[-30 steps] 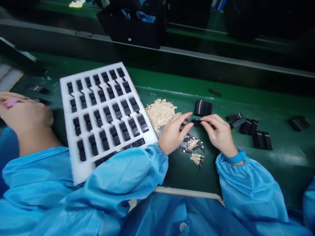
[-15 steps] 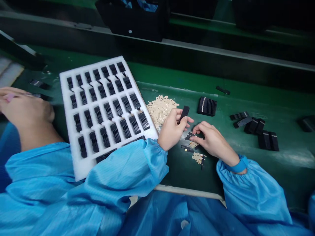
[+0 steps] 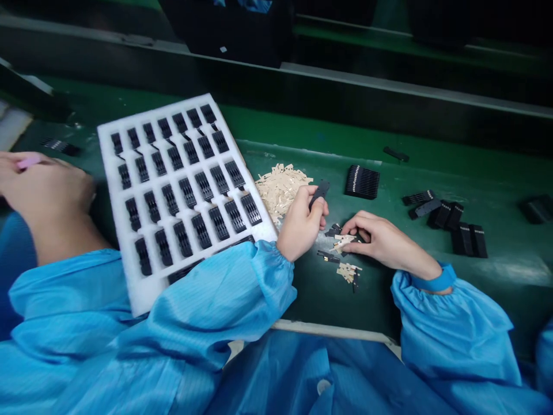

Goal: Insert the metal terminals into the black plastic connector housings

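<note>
My left hand (image 3: 301, 225) is closed around a flat black plastic piece (image 3: 319, 193), which sticks up between thumb and fingers. To its right, my right hand (image 3: 374, 239) reaches into a small loose pile of beige flat pieces (image 3: 343, 241) and black bits, thumb and forefinger bent together at the pile. What lies between those fingertips is hidden. Nearer to me are a few black parts (image 3: 328, 257) and a small cluster of beige pieces (image 3: 348, 273). A large heap of beige flat pieces (image 3: 283, 190) lies beyond my left hand.
A white foam tray (image 3: 142, 291) with rows of black parts stands left, partly under my left sleeve. A row of black pieces (image 3: 362, 183) sits behind my hands. More black blocks (image 3: 469, 239) lie right. Another person's hand (image 3: 52, 187) is at the far left, holding something pink.
The black piece in my left hand has turned, showing its flat face. My right hand has shifted slightly right and its fingers have lowered into the small pile.
</note>
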